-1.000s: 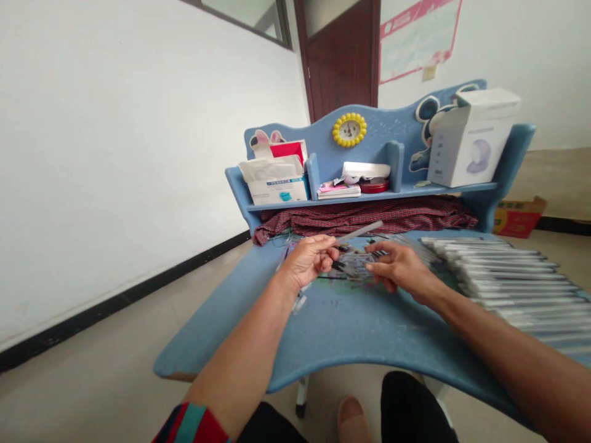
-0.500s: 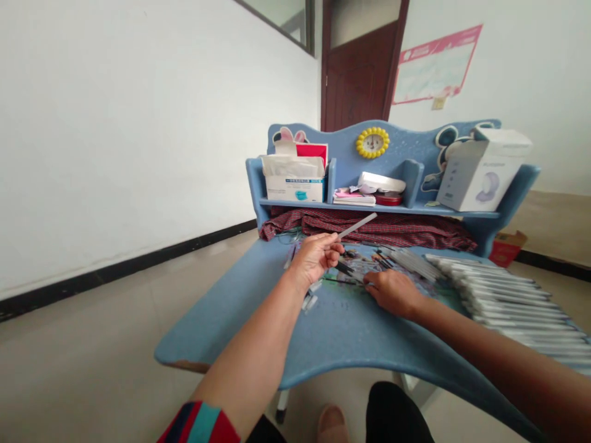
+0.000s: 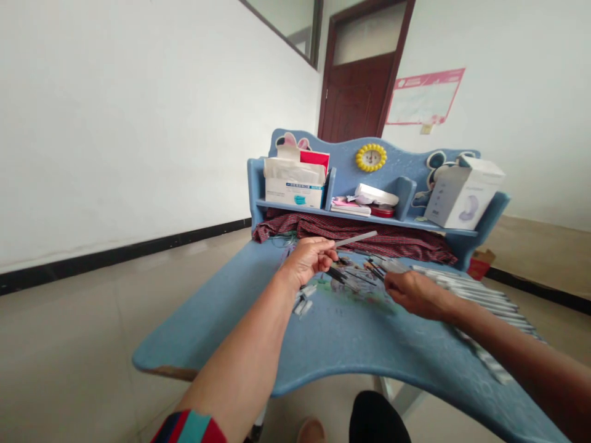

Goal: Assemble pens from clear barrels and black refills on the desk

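Note:
My left hand (image 3: 310, 257) is closed in a pinch on a slim whitish translucent tube (image 3: 357, 238), which points to the right above the desk. Off to its right, my right hand (image 3: 413, 292) has its fingers curled together over the desktop; whatever they may hold is hidden. Thin dark sticks (image 3: 373, 269) lie scattered between the two hands. Below my left wrist are several short clear-and-black pieces (image 3: 302, 301). A pile of long whitish tubes (image 3: 478, 294) lies just beyond my right hand and forearm.
The blue desk (image 3: 207, 320) has a raised back shelf holding a mask box (image 3: 293, 184), a white carton (image 3: 464, 194), papers (image 3: 349, 207) and a red tin (image 3: 382, 211). Red checked cloth (image 3: 406, 240) is bunched beneath it. A yellow flower-shaped clock (image 3: 370, 158) is mounted on the backboard.
My right hand has moved to the right, away from the middle of the scattered sticks. My left hand keeps the tube, now tilted flatter. The camera view has shifted somewhat.

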Available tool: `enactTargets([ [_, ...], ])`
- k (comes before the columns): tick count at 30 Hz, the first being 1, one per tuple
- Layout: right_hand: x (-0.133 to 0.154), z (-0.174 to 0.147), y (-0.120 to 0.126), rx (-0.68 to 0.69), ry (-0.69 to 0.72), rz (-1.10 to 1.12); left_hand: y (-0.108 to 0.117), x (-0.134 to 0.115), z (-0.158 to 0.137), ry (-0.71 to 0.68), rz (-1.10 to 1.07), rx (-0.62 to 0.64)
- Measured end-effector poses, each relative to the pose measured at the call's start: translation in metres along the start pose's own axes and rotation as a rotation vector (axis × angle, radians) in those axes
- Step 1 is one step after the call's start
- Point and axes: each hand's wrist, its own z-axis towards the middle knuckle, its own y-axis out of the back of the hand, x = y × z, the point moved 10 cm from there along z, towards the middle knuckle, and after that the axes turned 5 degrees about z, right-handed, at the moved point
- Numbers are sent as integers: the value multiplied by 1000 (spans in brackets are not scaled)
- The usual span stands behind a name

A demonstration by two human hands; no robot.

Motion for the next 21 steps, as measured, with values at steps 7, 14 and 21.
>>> enactTargets([
  [7,-59,-53,52,-182,-40,45,0,0,4,-17,77,55],
  [14,-68,-63,70,-200,-56,-180,-6,4,6,-7,136,92],
  [21,-69,-60,68,-176,-62,-267,-12,4,5,1,141,112],
])
